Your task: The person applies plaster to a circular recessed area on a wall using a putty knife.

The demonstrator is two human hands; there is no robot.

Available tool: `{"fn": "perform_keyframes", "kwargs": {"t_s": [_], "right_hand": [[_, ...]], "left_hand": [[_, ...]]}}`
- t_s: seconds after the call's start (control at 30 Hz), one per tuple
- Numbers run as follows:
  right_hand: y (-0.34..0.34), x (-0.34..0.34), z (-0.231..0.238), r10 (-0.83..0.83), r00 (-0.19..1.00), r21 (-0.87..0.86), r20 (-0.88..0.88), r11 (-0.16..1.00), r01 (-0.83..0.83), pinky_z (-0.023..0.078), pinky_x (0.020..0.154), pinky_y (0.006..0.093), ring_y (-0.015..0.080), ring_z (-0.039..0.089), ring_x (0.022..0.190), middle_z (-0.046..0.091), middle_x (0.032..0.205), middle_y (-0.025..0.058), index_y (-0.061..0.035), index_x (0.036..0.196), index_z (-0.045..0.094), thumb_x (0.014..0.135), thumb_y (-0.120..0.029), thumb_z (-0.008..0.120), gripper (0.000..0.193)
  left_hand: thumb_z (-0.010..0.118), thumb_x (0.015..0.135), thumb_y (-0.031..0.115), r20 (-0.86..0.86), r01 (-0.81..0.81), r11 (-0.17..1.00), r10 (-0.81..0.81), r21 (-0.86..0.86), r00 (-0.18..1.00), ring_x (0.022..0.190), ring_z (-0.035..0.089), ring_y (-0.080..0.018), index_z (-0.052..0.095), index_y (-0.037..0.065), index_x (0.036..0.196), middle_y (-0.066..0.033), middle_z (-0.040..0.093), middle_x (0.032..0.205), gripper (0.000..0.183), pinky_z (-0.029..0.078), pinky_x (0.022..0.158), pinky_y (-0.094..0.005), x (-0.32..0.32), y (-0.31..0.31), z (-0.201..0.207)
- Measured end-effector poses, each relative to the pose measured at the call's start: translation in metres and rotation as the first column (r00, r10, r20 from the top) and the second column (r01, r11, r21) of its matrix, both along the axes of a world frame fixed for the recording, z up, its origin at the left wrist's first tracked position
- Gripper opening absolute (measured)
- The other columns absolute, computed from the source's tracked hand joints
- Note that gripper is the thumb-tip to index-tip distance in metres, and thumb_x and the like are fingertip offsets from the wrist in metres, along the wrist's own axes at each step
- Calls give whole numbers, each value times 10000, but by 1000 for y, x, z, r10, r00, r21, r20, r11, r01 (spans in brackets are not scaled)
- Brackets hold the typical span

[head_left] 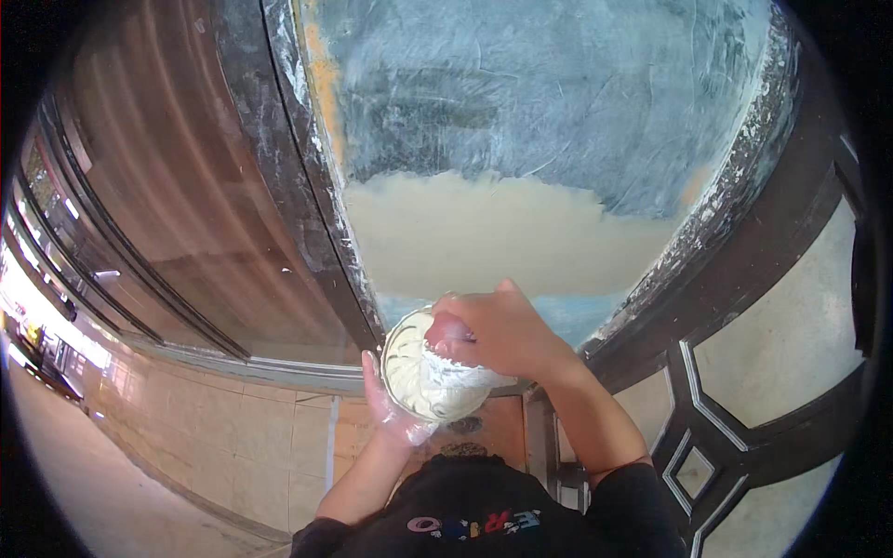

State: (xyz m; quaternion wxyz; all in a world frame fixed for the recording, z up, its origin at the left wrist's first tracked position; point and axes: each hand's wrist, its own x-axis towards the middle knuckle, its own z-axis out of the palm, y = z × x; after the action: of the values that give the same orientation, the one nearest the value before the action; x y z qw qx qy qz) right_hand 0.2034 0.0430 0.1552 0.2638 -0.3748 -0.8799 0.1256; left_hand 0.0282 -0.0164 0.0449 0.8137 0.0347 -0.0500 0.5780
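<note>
A round bowl (384,349) of creamy white putty (406,372) rests in my left hand (398,409), whose fingers and thumb wrap its left and lower sides. White smears cover that hand. My right hand (502,335) is closed over the bowl's right half, gripping a putty knife (465,375) with a blade thickly coated in white. Its handle is mostly hidden by my fingers. Curved scrape marks run through the putty. Beyond the bowl, a beige band of putty (493,237) spreads across the blue-grey wall panel (549,102).
Dark, white-spattered frames border the panel at left (307,177) and right (693,223). A brown glazed panel (195,186) stands to the left, a dark door with pale panes (744,363) to the right. Tiled floor (251,432) lies lower left.
</note>
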Motion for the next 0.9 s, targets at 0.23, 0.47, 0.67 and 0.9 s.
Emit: {"fn": "perform_keyframes", "kwargs": {"t_s": [0.23, 0.47, 0.67, 0.9], "right_hand": [[9, 27, 11, -137, 990, 0, -46, 991, 137, 393, 863, 380, 281, 658, 771, 704, 861, 67, -136, 1025, 662, 804, -314, 714, 287], [11, 52, 16, -165, 986, 7, 37, 986, 165, 345, 847, 390, 218, 653, 876, 703, 920, 15, -162, 1033, 634, 823, -274, 700, 247], [15, 97, -1, -152, 966, -53, -208, 988, 144, 350, 851, 378, 265, 632, 896, 661, 925, 59, -119, 1006, 591, 786, -171, 704, 254], [15, 142, -56, -303, 852, -307, -427, 935, 178, 461, 712, 334, 179, 605, 764, 607, 856, 66, -49, 901, 555, 759, -45, 665, 180]], "left_hand": [[308, 929, 686, -237, -55, 997, 40, -59, 971, 1349, 413, -383, 310, 46, 1491, -189, 368, 1508, 852, 345, 1115, -521, 6, -4, 0], [349, 893, 730, -116, -13, 995, 1, -100, 993, 1361, 389, -399, 290, 49, 1499, -199, 345, 1517, 914, 336, 1112, -555, 16, -3, -4], [317, 899, 727, -102, -27, 997, 19, -77, 995, 1377, 365, -395, 280, 63, 1507, -202, 307, 1535, 901, 329, 1116, -555, 27, 0, -1], [324, 899, 719, -169, -61, 995, 47, -80, 985, 1371, 366, -403, 291, 70, 1504, -197, 311, 1534, 887, 335, 1109, -561, 43, 4, -5]]}}
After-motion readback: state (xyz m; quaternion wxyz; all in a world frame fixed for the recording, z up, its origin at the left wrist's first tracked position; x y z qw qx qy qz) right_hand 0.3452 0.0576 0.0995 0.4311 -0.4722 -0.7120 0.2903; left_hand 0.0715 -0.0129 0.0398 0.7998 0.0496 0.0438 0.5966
